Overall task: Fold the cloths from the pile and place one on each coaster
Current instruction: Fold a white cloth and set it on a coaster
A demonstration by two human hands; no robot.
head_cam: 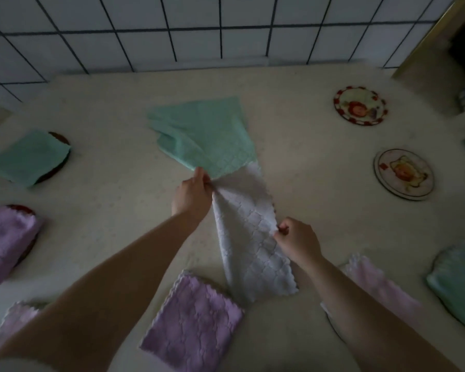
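A white quilted cloth (249, 237) stretches in the middle of the table. My left hand (192, 196) pinches its far corner and my right hand (297, 241) pinches its right edge. A mint-green cloth (204, 134) lies loosely spread just beyond it. Two round picture coasters (360, 106) (403, 174) sit uncovered at the right. On the left, a folded green cloth (28, 158) and a folded purple cloth (7, 241) each cover a dark coaster. A folded purple cloth (192, 320) lies near me, and a pink cloth (379, 288) lies under my right forearm.
A white tiled wall (226, 28) runs behind the table (306, 146). Another green cloth (459, 283) sits at the right edge and a pale pink cloth (14, 320) at the lower left. A dark doorway opens at the top right.
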